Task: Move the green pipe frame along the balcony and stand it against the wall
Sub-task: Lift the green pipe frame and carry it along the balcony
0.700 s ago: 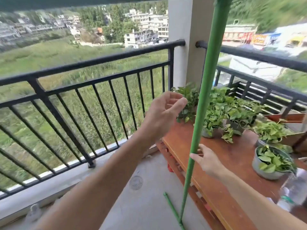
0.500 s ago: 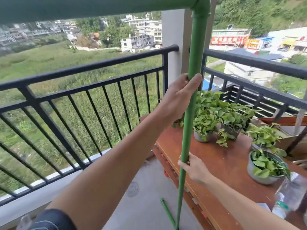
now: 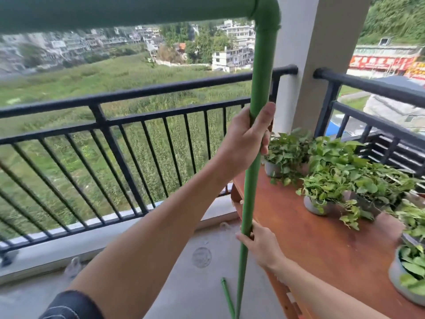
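The green pipe frame (image 3: 261,72) stands upright in front of me. Its top bar runs along the upper edge of the view and joins the vertical leg at an elbow. My left hand (image 3: 247,139) is wrapped around the vertical leg at about rail height. Lower down, my right hand (image 3: 258,246) grips the same leg beside the wooden table's edge. A short green foot piece of the frame lies on the floor at the leg's base. The white wall pillar (image 3: 319,65) rises just behind the leg.
A black metal railing (image 3: 142,93) runs along the left and continues right of the pillar. A reddish wooden table (image 3: 299,226) at the right carries several potted green plants (image 3: 333,180). The grey concrete floor (image 3: 184,284) has a round drain cover.
My left hand went from reaching open toward the leg to closing around it. My right hand closed on the lower leg. The view shifted, so the elbow and top bar show more fully.
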`<state>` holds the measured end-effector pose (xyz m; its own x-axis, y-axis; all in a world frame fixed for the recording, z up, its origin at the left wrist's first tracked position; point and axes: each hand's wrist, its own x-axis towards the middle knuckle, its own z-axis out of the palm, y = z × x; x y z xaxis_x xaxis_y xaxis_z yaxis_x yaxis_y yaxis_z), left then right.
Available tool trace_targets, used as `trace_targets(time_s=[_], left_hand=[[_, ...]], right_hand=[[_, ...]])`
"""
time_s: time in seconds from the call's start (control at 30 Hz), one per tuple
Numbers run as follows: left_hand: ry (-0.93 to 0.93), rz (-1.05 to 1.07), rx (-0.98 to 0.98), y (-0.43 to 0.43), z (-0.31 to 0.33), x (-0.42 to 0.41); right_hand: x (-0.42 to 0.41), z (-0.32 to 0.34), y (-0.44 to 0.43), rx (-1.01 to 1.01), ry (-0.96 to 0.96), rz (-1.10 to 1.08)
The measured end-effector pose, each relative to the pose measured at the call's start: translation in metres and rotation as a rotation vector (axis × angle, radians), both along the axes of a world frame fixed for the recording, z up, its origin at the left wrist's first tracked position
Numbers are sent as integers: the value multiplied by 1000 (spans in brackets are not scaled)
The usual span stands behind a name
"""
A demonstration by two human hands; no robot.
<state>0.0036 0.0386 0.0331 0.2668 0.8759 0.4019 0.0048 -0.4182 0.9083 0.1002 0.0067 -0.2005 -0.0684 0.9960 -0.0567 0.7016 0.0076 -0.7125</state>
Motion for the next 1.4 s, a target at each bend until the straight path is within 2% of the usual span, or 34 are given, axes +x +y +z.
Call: trace_targets(time_s=[0.43, 0.7, 0.93, 1.1, 1.23, 1.4], left_hand=[[2, 184, 23, -51, -2, -176], [-52, 393, 23, -113, 5, -260], [-149, 750, 21, -132, 7, -299], [-154, 976, 15, -137, 10, -296], [-93, 1201, -24, -150, 1, -285], [-75, 1463, 16, -196, -3, -287]], right_hand=[[-157, -4, -10, -77, 23, 390], [-261, 1, -29, -236, 209, 713], [-326, 8, -17, -423, 254, 1124], [-351, -2, -9, -512, 150, 1349], [-365, -17, -27, -507, 95, 1486], [-379, -28, -77, -526, 177, 1570]])
